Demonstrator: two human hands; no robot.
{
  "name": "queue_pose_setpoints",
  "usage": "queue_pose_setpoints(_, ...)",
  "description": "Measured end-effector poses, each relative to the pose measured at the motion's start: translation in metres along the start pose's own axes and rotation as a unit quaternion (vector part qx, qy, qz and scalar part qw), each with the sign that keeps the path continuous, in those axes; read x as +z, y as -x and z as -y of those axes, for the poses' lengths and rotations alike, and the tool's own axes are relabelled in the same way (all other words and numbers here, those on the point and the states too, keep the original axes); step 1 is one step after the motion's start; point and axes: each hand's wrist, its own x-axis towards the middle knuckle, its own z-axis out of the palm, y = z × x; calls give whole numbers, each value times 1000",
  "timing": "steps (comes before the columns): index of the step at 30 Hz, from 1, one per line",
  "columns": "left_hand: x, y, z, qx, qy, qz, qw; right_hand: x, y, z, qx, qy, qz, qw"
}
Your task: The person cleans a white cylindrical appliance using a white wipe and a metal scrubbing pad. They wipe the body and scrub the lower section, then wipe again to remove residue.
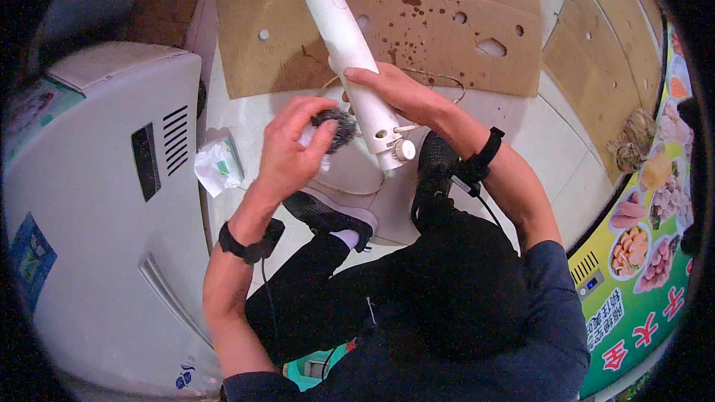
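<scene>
While in left fingers [300, 109], scrubber [343, 131] beside tube [344, 36]

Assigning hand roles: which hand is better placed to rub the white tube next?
Left, I'd judge. The left hand holds a dark wiry pad close beside the white tube, near its knobbed end; the right hand is occupied, its grip around the tube.

One fisheye view, head-worn, looking steeply down on left hand [294, 145] and right hand [395, 91], both near, tiled floor [514, 123] farther off.
</scene>
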Motion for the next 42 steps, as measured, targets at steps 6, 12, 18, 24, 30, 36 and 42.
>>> queue_pose_setpoints(6, 25, 0, -27, -6, -33, 44, 998, 7, -4, -5, -17, -13, -33, 999)
queue_pose_setpoints(12, 29, -7, -20, -68, -30, 49, 996, 11, -4, -4, -15, -16, -53, 998)
queue_pose_setpoints(18, 29, -11, -17, -186, 48, 97, 977, 14, -3, -2, -6, -29, -63, 998)
queue_pose_setpoints(24, 23, -15, -10, -216, 154, 84, 961, 15, 0, 2, 12, -16, -64, 998)
queue_pose_setpoints(30, 20, -13, -11, -257, 158, 126, 945, 15, -1, 4, 0, -51, -42, 998)
queue_pose_setpoints(36, 29, -10, -17, -91, -34, 83, 992, 15, -3, 1, -3, -55, -40, 998)
queue_pose_setpoints(42, 34, -11, -14, -46, -74, -6, 996, 15, -2, 2, 23, -55, -45, 997)
